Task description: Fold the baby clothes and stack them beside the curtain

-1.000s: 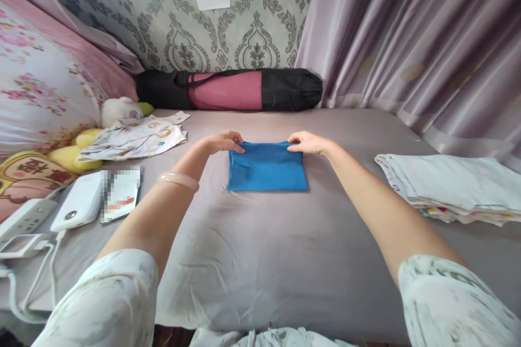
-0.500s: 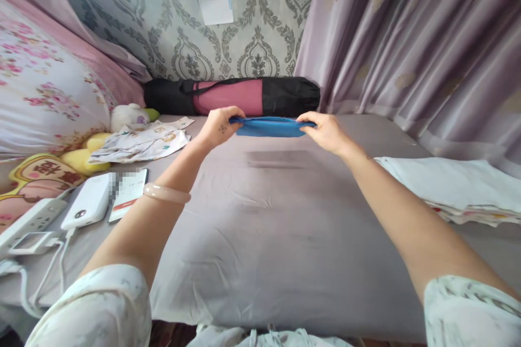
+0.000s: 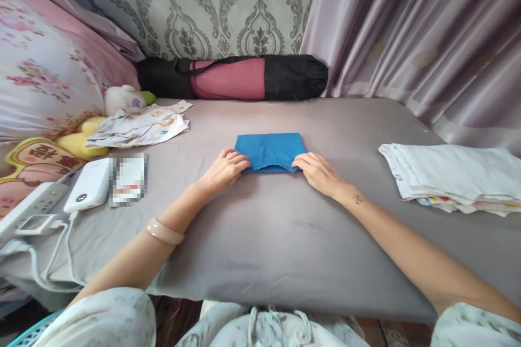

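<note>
Across the middle of the scene stretches a bed (image 3: pixel 285 249) with a grey sheet, and a lilac curtain (image 3: pixel 366 38) hangs at the far right. Along the far edge lies a long black and pink bag (image 3: pixel 228 80). At the right sits a stack of folded white cloths (image 3: pixel 456 168); at the far left, a loose patterned cloth (image 3: pixel 142 124). Near the centre, the blue cloth (image 3: pixel 271 149) lies folded into a neat rectangle, its near edge bowed slightly open between the hands.

The left hand (image 3: pixel 228 168) grips the near left corner with curled fingers, and the right hand (image 3: pixel 317 171) pinches the near right corner; how the thumbs sit underneath, I cannot tell. To the left, well apart from the cloth, are a white power bank (image 3: pixel 87 184) and, just beside it, a blurred phone (image 3: pixel 128 179).

The step in hand looks like handling or settling the folded cloth by its near corners. Any move from this hold would seem to call for an even grip at both corners, with the layers aligned and the open edge smooth.
</note>
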The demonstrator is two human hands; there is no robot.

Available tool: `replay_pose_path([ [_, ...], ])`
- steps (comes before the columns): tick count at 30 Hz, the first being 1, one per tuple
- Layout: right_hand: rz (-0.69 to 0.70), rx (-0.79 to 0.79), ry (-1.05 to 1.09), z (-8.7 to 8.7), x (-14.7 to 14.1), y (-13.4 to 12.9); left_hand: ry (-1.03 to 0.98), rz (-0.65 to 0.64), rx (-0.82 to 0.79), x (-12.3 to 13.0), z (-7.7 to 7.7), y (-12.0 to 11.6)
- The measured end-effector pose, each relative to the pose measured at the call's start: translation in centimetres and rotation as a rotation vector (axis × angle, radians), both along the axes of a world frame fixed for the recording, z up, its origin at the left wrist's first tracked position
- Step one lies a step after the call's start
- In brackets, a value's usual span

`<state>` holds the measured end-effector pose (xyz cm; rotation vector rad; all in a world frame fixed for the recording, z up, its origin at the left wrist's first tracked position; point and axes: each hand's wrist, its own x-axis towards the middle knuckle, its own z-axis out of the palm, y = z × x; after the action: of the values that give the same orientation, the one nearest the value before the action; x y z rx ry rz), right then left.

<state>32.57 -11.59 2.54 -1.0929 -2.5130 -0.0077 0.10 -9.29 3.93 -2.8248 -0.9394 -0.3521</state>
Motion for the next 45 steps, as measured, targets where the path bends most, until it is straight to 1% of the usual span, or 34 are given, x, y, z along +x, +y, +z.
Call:
replay_pose_path([
  [3, 0.012, -0.039, -0.01, 0.2, 0.2, -0.4, 0.006, -0.006, -0.035, -0.6, -0.1, -0.4],
  [6, -0.021, -0.082, -0.001, 0.8, 0.2, -0.3, -0.041, 0.021, -0.125, -0.9, 0.1, -0.4],
  [8, -0.075, -0.113, 0.009, 1.2, -0.2, 0.3, -0.128, 0.115, -0.196, -0.4, 0.3, 0.0],
  [10, -0.144, -0.137, 0.03, 1.7, -1.3, 1.5, -0.227, 0.273, -0.232, 0.9, 0.6, 0.7],
  [12, -0.204, -0.13, 0.07, 2.0, -2.9, 2.9, -0.283, 0.431, -0.222, 2.9, 0.9, 1.6],
  [13, -0.226, -0.113, 0.088, 2.1, -3.9, 3.5, -0.283, 0.483, -0.21, 4.0, 0.9, 2.0],
  [15, -0.264, -0.083, 0.086, 2.0, -5.7, 4.6, -0.241, 0.528, -0.199, 6.1, 0.8, 2.5],
  [17, -0.298, -0.102, 0.014, 1.6, -7.1, 5.1, -0.163, 0.541, -0.204, 7.8, 0.2, 2.6],
  [19, -0.322, -0.162, -0.088, 1.0, -7.8, 5.2, -0.1, 0.55, -0.201, 8.8, -0.6, 2.5],
  [21, -0.335, -0.212, -0.16, 0.4, -7.9, 5.1, -0.061, 0.56, -0.208, 9.2, -1.4, 2.4],
  [24, -0.361, -0.246, -0.198, -0.3, -7.7, 5.0, -0.023, 0.581, -0.254, 9.2, -2.1, 2.4],
  [26, -0.37, -0.267, -0.209, -0.4, -7.7, 5.0, -0.008, 0.591, -0.274, 9.1, -2.2, 2.5],
  [29, -0.372, -0.291, -0.226, -0.2, -7.9, 5.1, 0.015, 0.6, -0.29, 9.2, -2.0, 2.6],
  [34, -0.354, -0.372, -0.251, 0.9, -7.9, 5.5, 0.038, 0.581, -0.35, 9.2, -0.9, 3.2],
  [35, -0.349, -0.377, -0.243, 1.1, -7.9, 5.7, 0.024, 0.578, -0.35, 9.1, -0.7, 3.5],
  [37, -0.349, -0.312, -0.206, 1.4, -7.8, 6.2, -0.025, 0.571, -0.292, 9.1, -0.5, 4.2],
  [40, -0.314, -0.177, -0.18, 1.1, -7.8, 6.9, -0.069, 0.533, -0.175, 9.2, -1.0, 5.2],
  [42, -0.279, -0.191, -0.206, 0.5, -7.8, 7.4, -0.048, 0.502, -0.188, 9.3, -1.7, 5.6],
  [45, -0.271, -0.253, -0.23, -0.4, -7.7, 7.7, -0.022, 0.509, -0.231, 9.4, -2.6, 5.8],
])
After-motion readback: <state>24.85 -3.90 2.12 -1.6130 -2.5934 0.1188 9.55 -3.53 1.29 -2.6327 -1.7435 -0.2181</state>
